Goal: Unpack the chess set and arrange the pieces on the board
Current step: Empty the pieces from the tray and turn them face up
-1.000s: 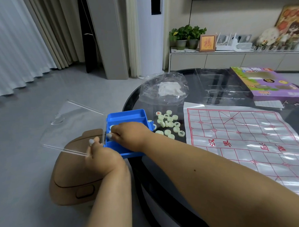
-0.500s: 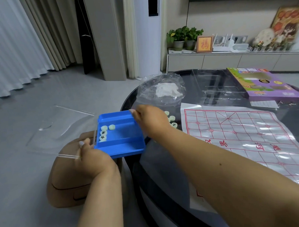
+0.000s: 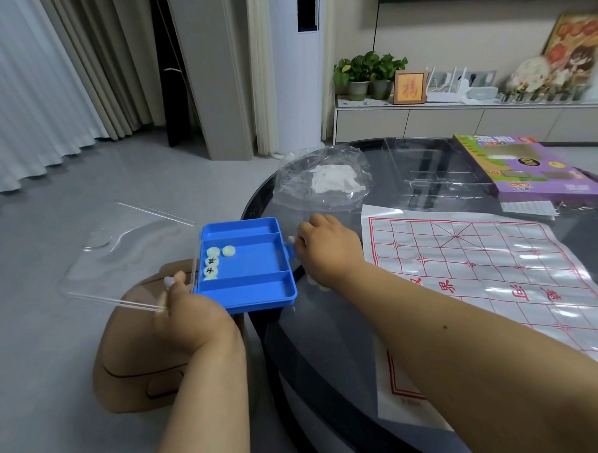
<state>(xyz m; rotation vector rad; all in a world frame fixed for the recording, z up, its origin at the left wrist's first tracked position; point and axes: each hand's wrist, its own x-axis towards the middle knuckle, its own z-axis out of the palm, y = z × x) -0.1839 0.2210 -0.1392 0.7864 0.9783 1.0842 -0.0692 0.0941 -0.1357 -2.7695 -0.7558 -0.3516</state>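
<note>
I observe a dark round worktop (image 3: 331,379) carrying a white plastic board sheet (image 3: 492,279), printed with a red grid and red characters, lying flat at my right. A blue case (image 3: 248,266) with three compartments sits at the worktop's left edge, its clear lid (image 3: 120,247) swung open to the left. Four pale round pieces (image 3: 213,262) lie in the middle compartment against its left wall; two show black characters. My left hand (image 3: 188,310) grips the case's near-left corner. My right hand (image 3: 322,249) pinches the blue latch on the case's right side, fingers curled.
</note>
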